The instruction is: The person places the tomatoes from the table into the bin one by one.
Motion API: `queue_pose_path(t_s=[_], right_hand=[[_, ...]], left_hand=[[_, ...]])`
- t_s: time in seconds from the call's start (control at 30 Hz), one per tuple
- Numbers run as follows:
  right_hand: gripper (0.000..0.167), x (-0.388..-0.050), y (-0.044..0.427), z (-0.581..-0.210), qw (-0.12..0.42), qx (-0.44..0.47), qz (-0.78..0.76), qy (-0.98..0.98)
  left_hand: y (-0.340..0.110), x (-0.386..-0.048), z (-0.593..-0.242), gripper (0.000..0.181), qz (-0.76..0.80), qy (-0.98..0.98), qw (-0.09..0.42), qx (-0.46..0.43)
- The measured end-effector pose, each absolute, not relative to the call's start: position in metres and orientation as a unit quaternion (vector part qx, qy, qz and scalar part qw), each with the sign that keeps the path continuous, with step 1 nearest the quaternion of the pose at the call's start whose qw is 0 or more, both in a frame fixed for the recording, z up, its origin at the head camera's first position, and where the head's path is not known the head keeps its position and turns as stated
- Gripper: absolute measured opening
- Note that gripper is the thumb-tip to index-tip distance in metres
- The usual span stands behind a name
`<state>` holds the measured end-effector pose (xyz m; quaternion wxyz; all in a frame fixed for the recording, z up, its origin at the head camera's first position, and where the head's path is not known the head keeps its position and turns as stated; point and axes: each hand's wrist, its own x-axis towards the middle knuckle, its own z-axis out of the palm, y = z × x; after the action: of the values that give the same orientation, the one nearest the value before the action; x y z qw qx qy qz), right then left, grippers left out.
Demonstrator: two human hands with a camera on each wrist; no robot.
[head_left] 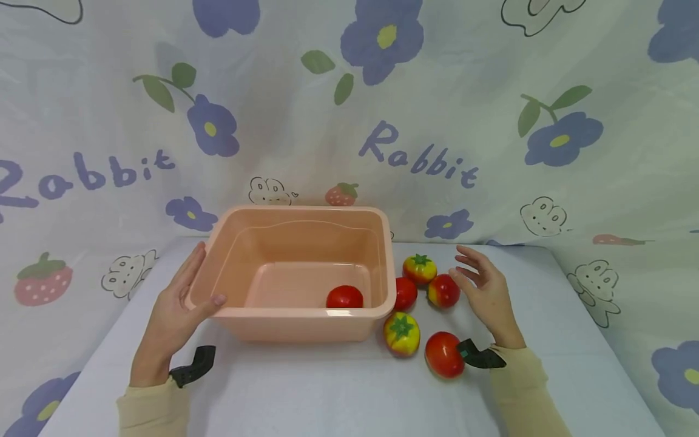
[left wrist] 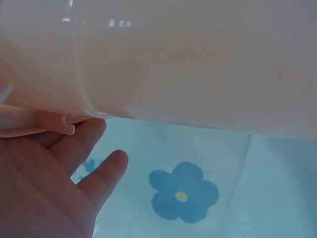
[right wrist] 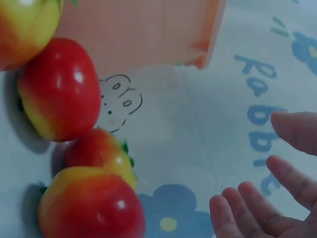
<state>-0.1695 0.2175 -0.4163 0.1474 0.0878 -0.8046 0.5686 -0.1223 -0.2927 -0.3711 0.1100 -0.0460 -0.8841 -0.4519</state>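
A pink plastic basin (head_left: 306, 325) stands left of centre on the table in the head view, with one red toy tomato (head_left: 344, 297) inside near its front right corner. My left hand (head_left: 177, 306) grips the basin's left rim, thumb over the edge and fingers along the outside. The left wrist view shows the hand (left wrist: 54, 183) beside the basin's wall (left wrist: 188, 64). To the right of the basin my right hand (head_left: 486, 294) holds nothing, its fingers loosely bent near a red-yellow tomato (head_left: 443, 291). The right wrist view also shows its fingers spread apart.
Beside the basin's right wall lie several more tomatoes, among them a yellow-red one (head_left: 419, 269), a yellow one with a green top (head_left: 401, 334) and a red one (head_left: 445, 355) nearer the front. A white table (head_left: 306, 394) meets a flower-print cloth (head_left: 284, 152) behind.
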Motion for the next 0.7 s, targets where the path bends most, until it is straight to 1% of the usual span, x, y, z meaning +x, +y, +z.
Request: queue_pose_path(t_s=[0.23, 0.5, 0.7], right_hand=[[0.049, -0.177, 0.232, -0.432, 0.102, 0.051, 0.615, -0.781], [0.056, -0.186, 0.249, -0.454, 0.0, 0.0, 0.627, -0.779], [0.062, -0.188, 0.259, -0.469, -0.047, -0.009, 0.635, -0.771]], left_hand=[[-0.293, -0.123, -0.371, 0.086, -0.448, -0.886, 0.108, -0.043], [-0.295, -0.124, -0.372, 0.086, -0.446, -0.887, 0.11, -0.042], [-0.296, -0.125, -0.373, 0.087, -0.452, -0.884, 0.113, -0.048]])
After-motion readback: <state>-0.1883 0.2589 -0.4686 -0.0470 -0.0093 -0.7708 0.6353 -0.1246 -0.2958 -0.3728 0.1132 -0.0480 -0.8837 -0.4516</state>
